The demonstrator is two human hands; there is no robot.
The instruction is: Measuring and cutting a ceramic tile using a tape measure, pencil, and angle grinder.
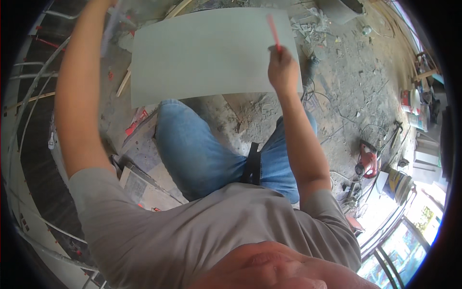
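A plain grey-brown T-shirt (216, 216) covers the torso at 6 o'clock, its soft cloth creased in loose folds. Its short sleeves end above the elbows, the left sleeve (94, 185) between 8 and 9 o'clock, the right sleeve (320, 202) at 4. The right hand (282, 72), at 1 o'clock, is bare. Faded blue jeans (187, 144) cover the legs; a black strap (251, 164) hangs from the waist.

Left hand (109, 2): almost wholly cut off at the far edge of view; grip undeterminable. Translucent strip (111, 31) beside the left forearm (79, 91): blurred, kind unclear. Red stick (273, 28): blurred, lower end hidden in the right hand (282, 67). Debris (317, 31), far right: pieces too small to identify.
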